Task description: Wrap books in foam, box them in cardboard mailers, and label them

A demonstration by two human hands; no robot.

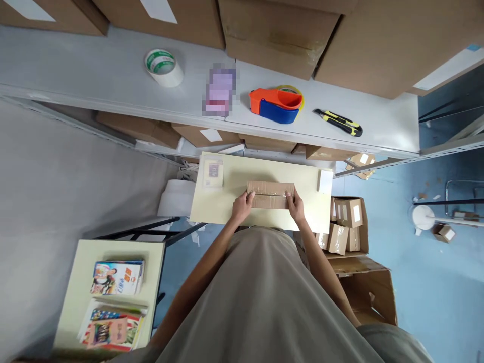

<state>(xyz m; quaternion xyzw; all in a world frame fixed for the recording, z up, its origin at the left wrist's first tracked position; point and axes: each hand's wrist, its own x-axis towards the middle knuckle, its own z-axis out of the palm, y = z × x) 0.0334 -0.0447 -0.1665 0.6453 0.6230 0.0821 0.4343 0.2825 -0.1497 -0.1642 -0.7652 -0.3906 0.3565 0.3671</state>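
Head: box (270, 190) between hands (242, 206)

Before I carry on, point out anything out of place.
Loose scraps lie on the blue floor at right, like stray litter, and a small box sits there, away from the boxes in the open carton. The cardboard box between your left hand and right hand shows no obvious damage.

Head camera: worn above the shirt (264, 297), facing forward and steeply down
Shirt: close below lens
Floor (434, 282): farther down
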